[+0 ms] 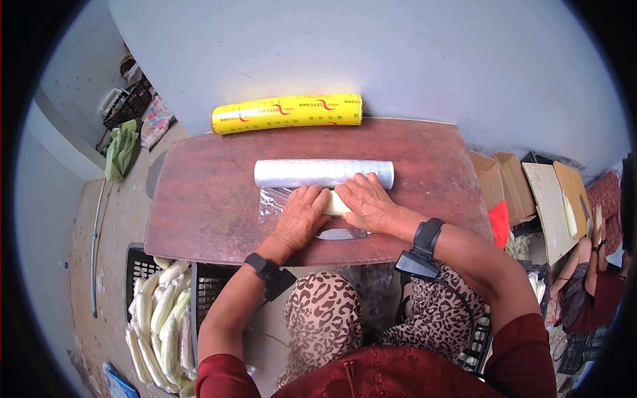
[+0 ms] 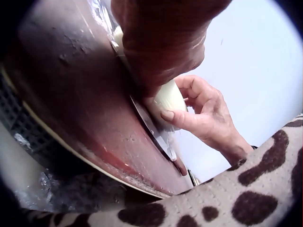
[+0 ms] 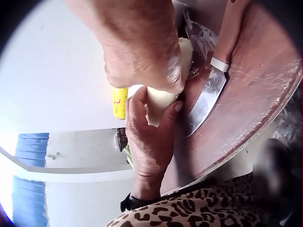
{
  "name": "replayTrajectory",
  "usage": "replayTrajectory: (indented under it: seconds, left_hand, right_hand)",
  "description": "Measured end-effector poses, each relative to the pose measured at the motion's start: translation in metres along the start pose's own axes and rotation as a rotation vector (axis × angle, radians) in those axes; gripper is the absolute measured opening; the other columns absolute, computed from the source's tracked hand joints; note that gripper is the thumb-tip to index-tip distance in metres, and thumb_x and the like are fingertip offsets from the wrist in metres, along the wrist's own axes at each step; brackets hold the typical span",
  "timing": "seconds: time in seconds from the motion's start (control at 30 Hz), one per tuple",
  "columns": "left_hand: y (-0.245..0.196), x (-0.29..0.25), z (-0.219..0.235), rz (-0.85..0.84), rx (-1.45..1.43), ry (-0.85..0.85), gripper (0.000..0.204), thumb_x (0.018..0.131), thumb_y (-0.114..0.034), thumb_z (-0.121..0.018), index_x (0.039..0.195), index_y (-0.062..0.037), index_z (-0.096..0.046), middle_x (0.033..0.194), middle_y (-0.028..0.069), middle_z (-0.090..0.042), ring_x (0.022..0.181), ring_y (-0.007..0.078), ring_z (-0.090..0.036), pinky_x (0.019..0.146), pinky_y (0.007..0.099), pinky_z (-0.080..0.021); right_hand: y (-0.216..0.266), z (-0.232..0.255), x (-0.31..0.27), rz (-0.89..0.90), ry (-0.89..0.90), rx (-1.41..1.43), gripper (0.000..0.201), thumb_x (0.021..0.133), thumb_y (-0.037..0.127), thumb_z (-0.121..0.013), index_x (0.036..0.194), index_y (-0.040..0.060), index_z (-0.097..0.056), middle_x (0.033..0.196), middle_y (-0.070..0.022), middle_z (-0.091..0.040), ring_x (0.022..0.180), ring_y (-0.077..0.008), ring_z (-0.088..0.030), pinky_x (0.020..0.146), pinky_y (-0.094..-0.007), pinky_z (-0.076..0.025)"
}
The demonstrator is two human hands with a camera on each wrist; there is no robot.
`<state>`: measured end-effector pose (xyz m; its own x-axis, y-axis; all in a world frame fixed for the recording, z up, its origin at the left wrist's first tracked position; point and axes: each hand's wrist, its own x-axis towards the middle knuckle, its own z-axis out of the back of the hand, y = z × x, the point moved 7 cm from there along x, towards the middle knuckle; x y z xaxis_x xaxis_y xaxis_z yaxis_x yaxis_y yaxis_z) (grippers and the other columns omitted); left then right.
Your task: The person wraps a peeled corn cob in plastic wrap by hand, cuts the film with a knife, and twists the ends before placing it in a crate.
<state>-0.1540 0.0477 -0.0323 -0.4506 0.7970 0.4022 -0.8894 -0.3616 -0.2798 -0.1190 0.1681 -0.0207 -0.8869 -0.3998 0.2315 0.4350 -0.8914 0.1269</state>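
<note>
Both hands lie on a pale, peeled vegetable point(image 1: 337, 203) at the table's front middle. The left hand point(image 1: 302, 213) curls round its left part, with thumb and fingers on either side in the right wrist view. My right hand point(image 1: 366, 201) grips the right part; in the left wrist view its thumb and fingers hold the vegetable point(image 2: 169, 105). Just behind is a clear film roll point(image 1: 312, 173), with loose film point(image 1: 271, 203) spread left of the hands. A knife point(image 3: 208, 98) with a brown handle lies flat between the hands and the table's front edge.
A yellow printed roll point(image 1: 285, 114) lies at the back of the brown table point(image 1: 199, 199). Below left, a black crate point(image 1: 136, 262) holds several wrapped vegetables point(image 1: 162, 312). Cardboard boxes point(image 1: 511, 182) and another person's arm point(image 1: 578, 262) are at the right.
</note>
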Motion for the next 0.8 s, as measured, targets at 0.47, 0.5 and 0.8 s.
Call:
replayTrajectory:
  seconds: [0.47, 0.5, 0.8]
  left_hand:
    - [0.012, 0.012, 0.002, 0.1, -0.157, 0.109, 0.054, 0.079, -0.015, -0.075, 0.126, 0.0005, -0.054, 0.118, 0.0176, -0.057, 0.109, 0.0381, -0.053, 0.097, 0.0436, -0.044]
    - [0.014, 0.013, 0.002, 0.12, -0.164, 0.135, 0.053, 0.079, -0.015, -0.074, 0.126, 0.0007, -0.054, 0.117, 0.0179, -0.057, 0.11, 0.0384, -0.053, 0.097, 0.0435, -0.044]
    - [0.041, 0.031, -0.011, 0.235, -0.313, 0.349, 0.046, 0.089, -0.023, -0.069, 0.128, -0.001, -0.057, 0.114, 0.0205, -0.06, 0.109, 0.0386, -0.058, 0.095, 0.0431, -0.047]
  right_hand:
    - [-0.048, 0.013, 0.019, -0.202, 0.099, 0.232, 0.022, 0.095, 0.016, -0.057, 0.113, 0.0056, -0.063, 0.115, -0.0108, -0.058, 0.115, -0.0289, -0.054, 0.094, -0.0457, -0.039]
    - [-0.051, 0.016, 0.02, -0.215, 0.108, 0.234, 0.024, 0.094, 0.013, -0.057, 0.116, 0.0055, -0.062, 0.118, -0.0115, -0.059, 0.118, -0.0289, -0.053, 0.097, -0.0454, -0.038]
    - [-0.077, 0.05, 0.009, -0.332, -0.136, 0.043, 0.021, 0.091, 0.019, -0.062, 0.105, 0.0047, -0.057, 0.108, -0.0133, -0.06, 0.108, -0.0305, -0.058, 0.089, -0.046, -0.04]
